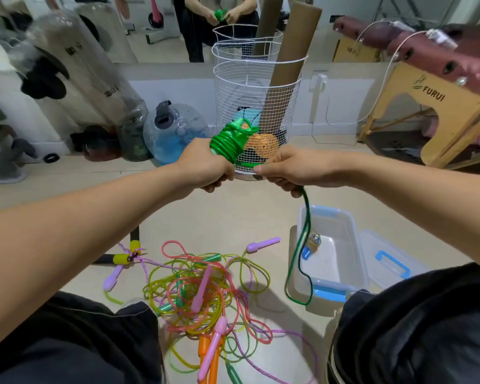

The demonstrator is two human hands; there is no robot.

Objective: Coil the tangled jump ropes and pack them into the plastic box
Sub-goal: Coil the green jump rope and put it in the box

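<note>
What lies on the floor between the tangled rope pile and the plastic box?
Head view: bare floor, crossed only by the green rope hanging from the right hand.

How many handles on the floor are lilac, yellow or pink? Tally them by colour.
lilac handles: 2
yellow handles: 2
pink handles: 2
Total: 6
</note>
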